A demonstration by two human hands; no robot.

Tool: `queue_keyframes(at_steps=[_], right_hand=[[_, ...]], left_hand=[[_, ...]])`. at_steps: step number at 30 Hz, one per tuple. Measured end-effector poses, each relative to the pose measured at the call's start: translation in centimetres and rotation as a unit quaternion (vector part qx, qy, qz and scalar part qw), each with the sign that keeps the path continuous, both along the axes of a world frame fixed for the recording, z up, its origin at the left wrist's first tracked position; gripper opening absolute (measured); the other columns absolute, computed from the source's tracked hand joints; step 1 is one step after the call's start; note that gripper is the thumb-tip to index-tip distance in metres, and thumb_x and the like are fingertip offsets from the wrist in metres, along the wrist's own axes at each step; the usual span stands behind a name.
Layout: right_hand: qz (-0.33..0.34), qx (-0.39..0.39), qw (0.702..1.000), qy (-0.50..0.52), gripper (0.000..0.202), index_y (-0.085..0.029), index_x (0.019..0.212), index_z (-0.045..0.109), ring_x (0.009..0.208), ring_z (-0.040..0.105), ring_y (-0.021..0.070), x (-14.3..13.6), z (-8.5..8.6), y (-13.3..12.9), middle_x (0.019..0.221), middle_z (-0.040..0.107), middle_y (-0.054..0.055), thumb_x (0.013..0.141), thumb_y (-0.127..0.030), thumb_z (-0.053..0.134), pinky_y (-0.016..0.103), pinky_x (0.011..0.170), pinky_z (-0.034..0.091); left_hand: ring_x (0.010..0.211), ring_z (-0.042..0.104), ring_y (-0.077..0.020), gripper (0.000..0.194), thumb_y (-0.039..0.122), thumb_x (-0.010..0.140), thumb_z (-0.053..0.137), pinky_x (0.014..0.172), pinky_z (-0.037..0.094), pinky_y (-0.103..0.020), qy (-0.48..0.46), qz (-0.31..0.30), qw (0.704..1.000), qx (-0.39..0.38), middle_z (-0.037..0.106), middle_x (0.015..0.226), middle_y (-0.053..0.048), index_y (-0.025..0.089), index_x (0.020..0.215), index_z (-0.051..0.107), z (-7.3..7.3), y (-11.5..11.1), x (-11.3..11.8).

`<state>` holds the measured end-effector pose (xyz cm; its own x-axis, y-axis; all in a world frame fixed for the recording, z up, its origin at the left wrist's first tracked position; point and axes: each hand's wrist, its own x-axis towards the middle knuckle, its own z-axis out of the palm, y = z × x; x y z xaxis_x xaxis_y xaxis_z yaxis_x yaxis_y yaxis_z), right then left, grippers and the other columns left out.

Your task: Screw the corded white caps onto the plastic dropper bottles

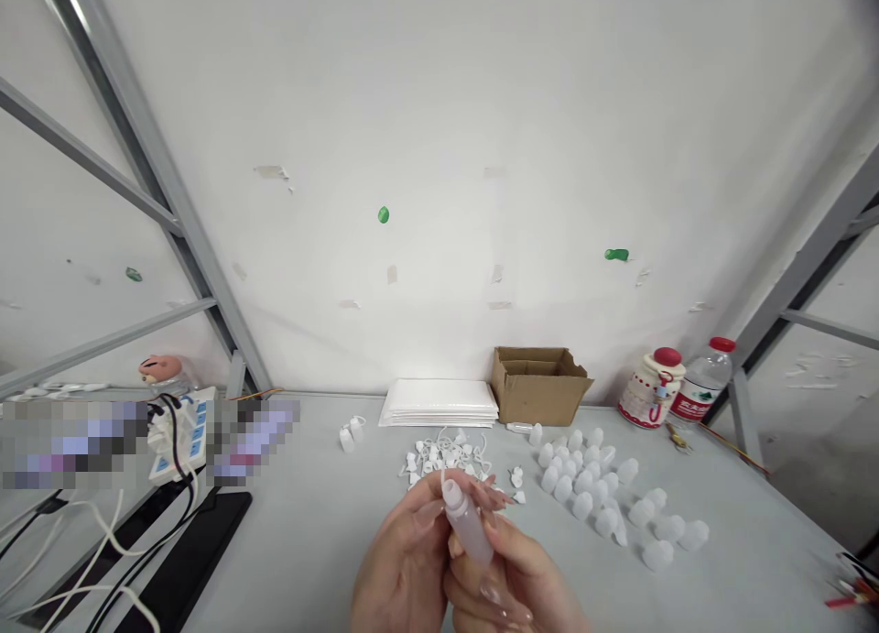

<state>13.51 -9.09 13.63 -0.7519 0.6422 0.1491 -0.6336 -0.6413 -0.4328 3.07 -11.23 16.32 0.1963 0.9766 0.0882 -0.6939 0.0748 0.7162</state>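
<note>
from where i stand, the person's two hands meet low over the grey table (pixel 302 541). the right hand (pixel 518 573) pinches a small frosted bottle (pixel 471 530) by its body, thumb on one side and curled fingers on the other. the bottle tilts, its narrow open-looking neck pointing up and away from the person. the left hand (pixel 405 560) cups around from the other side, thumb close by the neck, its fingers reaching behind the bottle; i cannot tell whether they press on it or pinch anything.

just beyond the hands lies a loose heap of small white caps (pixel 450 452), some with thin loops. to the right, many rounded frosted pieces (pixel 583 480) sit in a scattered cluster. two small white containers (pixel 347 441) stand near each other to the left of the heap. against the wall are a stack of white flat packs (pixel 439 402) and, just beside it, an open cardboard box (pixel 539 401). farther right, a red-lidded jar (pixel 651 390) stands beside a clear bottle with a red cap (pixel 704 386).
</note>
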Motion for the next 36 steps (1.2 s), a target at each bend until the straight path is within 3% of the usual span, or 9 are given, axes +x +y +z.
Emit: queue_keyframes(at_steps=[4, 8, 15, 20, 23, 26, 28, 30, 36], right_hand=[[0.003, 0.006, 1.0, -0.004, 0.025, -0.011, 0.075, 0.067, 0.028, 0.019, 0.0002, 0.0, -0.1, 0.1, 0.038, 0.042, -0.009, 0.073, -0.036, 0.068, 0.012, 0.03, 0.019], [-0.116, 0.054, 0.99, -0.058, 0.026, -0.014, 0.07, 0.06, 0.029, 0.027, 0.0013, -0.2, -0.2, -0.1, 0.041, 0.048, -0.007, 0.073, -0.039, 0.068, 0.015, 0.033, 0.023], [-0.379, 0.098, 0.889, -0.237, 0.025, -0.016, 0.067, 0.062, 0.051, 0.049, 0.0087, -0.5, 0.0, -1.3, 0.062, 0.06, 0.0, 0.061, -0.033, 0.079, 0.018, 0.044, 0.039], [-0.514, 0.126, 0.794, -0.301, 0.024, -0.021, 0.07, 0.066, 0.068, 0.059, 0.0165, -1.5, -0.6, -2.2, 0.07, 0.064, 0.002, 0.059, -0.038, 0.079, 0.025, 0.06, 0.05], [-0.519, 0.145, 0.776, -0.329, 0.026, -0.021, 0.073, 0.068, 0.06, 0.058, 0.0155, -1.3, -0.8, -1.9, 0.068, 0.064, 0.002, 0.06, -0.041, 0.077, 0.025, 0.053, 0.049], [-0.518, 0.171, 0.755, -0.363, 0.026, -0.019, 0.076, 0.068, 0.057, 0.056, 0.0156, 0.5, -0.5, -1.0, 0.066, 0.064, 0.003, 0.062, -0.04, 0.075, 0.027, 0.053, 0.049], [-0.542, 0.18, 0.721, -0.394, 0.024, -0.019, 0.078, 0.066, 0.056, 0.056, 0.0155, 2.4, -0.2, -0.2, 0.065, 0.063, 0.003, 0.065, -0.038, 0.073, 0.027, 0.054, 0.05], [-0.567, 0.175, 0.689, -0.417, 0.024, -0.02, 0.082, 0.065, 0.056, 0.055, 0.0155, 4.3, -0.1, 0.5, 0.063, 0.062, 0.001, 0.068, -0.038, 0.071, 0.027, 0.055, 0.049], [-0.561, 0.151, 0.675, -0.455, 0.026, -0.02, 0.082, 0.063, 0.056, 0.053, 0.015, 6.5, -2.1, 0.8, 0.06, 0.059, -0.001, 0.068, -0.041, 0.07, 0.027, 0.055, 0.046]], left_hand=[[0.106, 0.056, -0.0273, 0.026, 0.032, 0.077, 0.054, 0.095, 0.037, -0.036, 0.007, -0.002, 1.0, -0.018, 0.071, 0.092, -0.009, 0.016, 0.089, 0.07, -0.1, 0.1, -0.1], [0.106, 0.057, -0.0288, 0.039, 0.04, 0.069, 0.066, 0.089, 0.042, -0.037, 0.014, 0.01, 1.0, -0.007, 0.069, 0.102, -0.01, 0.019, 0.102, 0.066, -0.6, 0.3, 0.1], [0.104, 0.057, -0.0306, 0.039, 0.05, 0.061, 0.072, 0.051, 0.045, -0.021, 0.051, 0.091, 0.994, 0.024, 0.069, 0.093, -0.012, 0.018, 0.083, 0.068, -0.9, 0.3, 0.7], [0.102, 0.059, -0.0284, 0.024, 0.041, 0.067, 0.07, 0.085, 0.047, -0.034, 0.064, 0.128, 0.99, 0.003, 0.071, 0.085, -0.009, 0.018, 0.069, 0.07, -0.9, 0.3, 0.9], [0.103, 0.058, -0.0309, 0.025, 0.04, 0.069, 0.069, 0.086, 0.046, -0.04, 0.095, 0.11, 0.989, -0.003, 0.071, 0.095, -0.013, 0.018, 0.078, 0.071, -1.2, 0.4, 0.6], [0.112, 0.051, -0.0333, 0.044, 0.048, 0.064, 0.07, 0.095, 0.04, -0.043, 0.141, 0.121, 0.98, 0.072, 0.062, 0.116, -0.015, 0.018, 0.096, 0.07, -1.6, 1.1, -0.5], [0.118, 0.046, -0.0325, 0.05, 0.05, 0.062, 0.071, 0.1, 0.035, -0.042, 0.212, 0.189, 0.95, 0.13, 0.055, 0.126, -0.012, 0.021, 0.102, 0.067, -2.1, 2.0, -1.5], [0.116, 0.046, -0.0278, 0.042, 0.041, 0.07, 0.066, 0.098, 0.035, -0.038, 0.354, 0.25, 0.894, 0.111, 0.055, 0.124, -0.008, 0.026, 0.109, 0.062, -3.3, 3.4, -2.4], [0.088, 0.057, -0.0241, 0.026, 0.02, 0.074, 0.053, 0.079, 0.043, -0.036, 0.745, 0.127, 0.654, 0.034, 0.059, 0.097, -0.009, 0.017, 0.099, 0.062, -11.4, 7.1, -3.7]])
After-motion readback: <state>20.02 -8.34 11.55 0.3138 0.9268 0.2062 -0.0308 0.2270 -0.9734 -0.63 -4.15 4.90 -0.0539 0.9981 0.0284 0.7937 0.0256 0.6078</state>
